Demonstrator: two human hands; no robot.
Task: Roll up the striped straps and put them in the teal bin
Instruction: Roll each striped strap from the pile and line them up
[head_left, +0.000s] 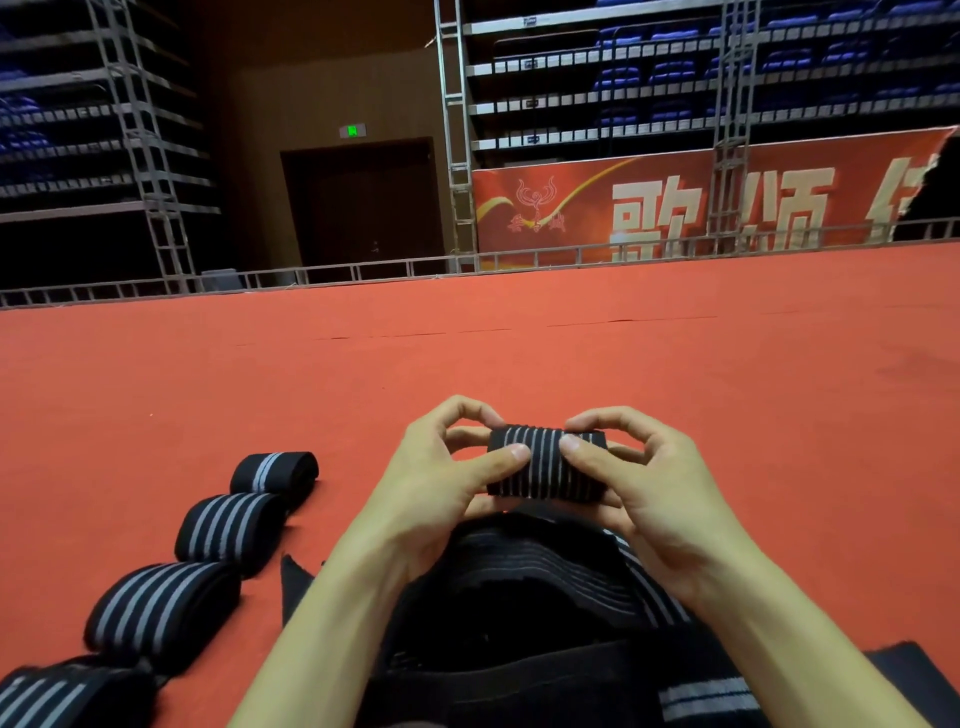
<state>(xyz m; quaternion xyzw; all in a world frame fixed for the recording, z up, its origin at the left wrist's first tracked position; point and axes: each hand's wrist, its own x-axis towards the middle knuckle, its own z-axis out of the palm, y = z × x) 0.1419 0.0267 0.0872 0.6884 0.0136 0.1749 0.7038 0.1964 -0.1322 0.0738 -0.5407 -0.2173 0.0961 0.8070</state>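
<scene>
Fingers and thumbs of the left hand (441, 483) and right hand (654, 488) curl around a half-rolled striped strap (545, 460) at lower centre, its loose tail (545, 571) draping below. Soft, light elastic likely springs open, so pinching both roll ends seems wise. Four finished rolls (228, 527) lie lower left; no teal bin is visible.

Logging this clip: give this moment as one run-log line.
step: rolling | left hand: pinches strap roll | right hand: pinches strap roll | finished rolls: four on red carpet | teal bin: not visible
</scene>
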